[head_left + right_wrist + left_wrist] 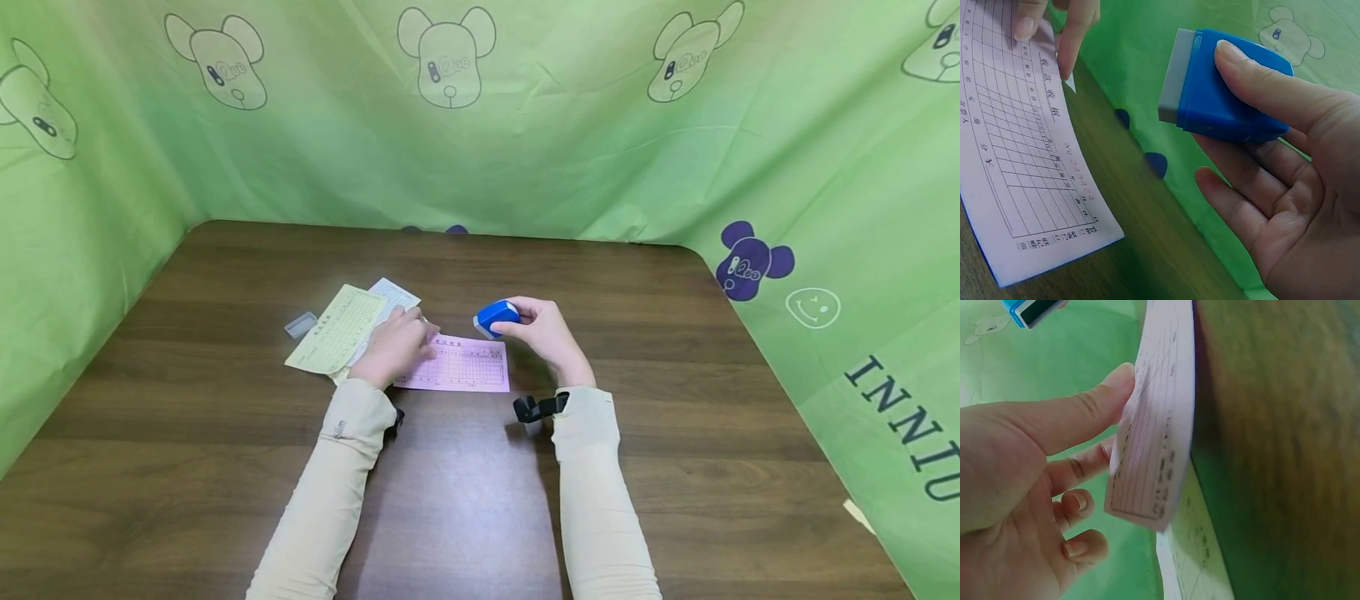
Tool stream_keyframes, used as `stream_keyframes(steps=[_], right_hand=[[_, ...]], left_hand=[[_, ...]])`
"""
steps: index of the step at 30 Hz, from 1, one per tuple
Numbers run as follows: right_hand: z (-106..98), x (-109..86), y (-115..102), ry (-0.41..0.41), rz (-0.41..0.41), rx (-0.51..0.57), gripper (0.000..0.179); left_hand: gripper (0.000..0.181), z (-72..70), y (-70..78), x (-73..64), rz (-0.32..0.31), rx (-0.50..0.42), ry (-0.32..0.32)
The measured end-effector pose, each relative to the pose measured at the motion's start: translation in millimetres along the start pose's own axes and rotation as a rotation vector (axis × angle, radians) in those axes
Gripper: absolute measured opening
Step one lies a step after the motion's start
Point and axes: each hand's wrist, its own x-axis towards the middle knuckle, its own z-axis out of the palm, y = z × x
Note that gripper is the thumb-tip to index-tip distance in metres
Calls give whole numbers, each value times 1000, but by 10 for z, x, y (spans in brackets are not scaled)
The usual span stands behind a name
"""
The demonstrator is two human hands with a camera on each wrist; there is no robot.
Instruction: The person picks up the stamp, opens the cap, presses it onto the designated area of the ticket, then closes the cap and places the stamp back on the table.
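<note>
A blue stamp is pinched between the thumb and fingers of my right hand, above the right end of a pink receipt form. In the right wrist view, the grey base of the stamp points left, toward the printed form. My left hand touches the left part of the form with its thumb and index finger. Its other fingers are loosely bent. Under and beside this hand lie a yellow-green form and a pale blue sheet, both partly covered.
A small clear plastic cap lies left of the yellow-green form. The brown wooden table is bordered by a green printed curtain at the back and sides. Each wrist carries a black camera mount.
</note>
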Motion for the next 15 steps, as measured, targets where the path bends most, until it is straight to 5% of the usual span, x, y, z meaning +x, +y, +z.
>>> stream_keyframes(steps=[9, 15], right_hand=[[-4, -5, 0, 0, -3, 0, 43], [-6, -11, 0, -1, 3, 6, 44]], left_hand=[[34, -51, -28, -87, 19, -26, 17], [32, -59, -69, -109, 120, -116, -28]])
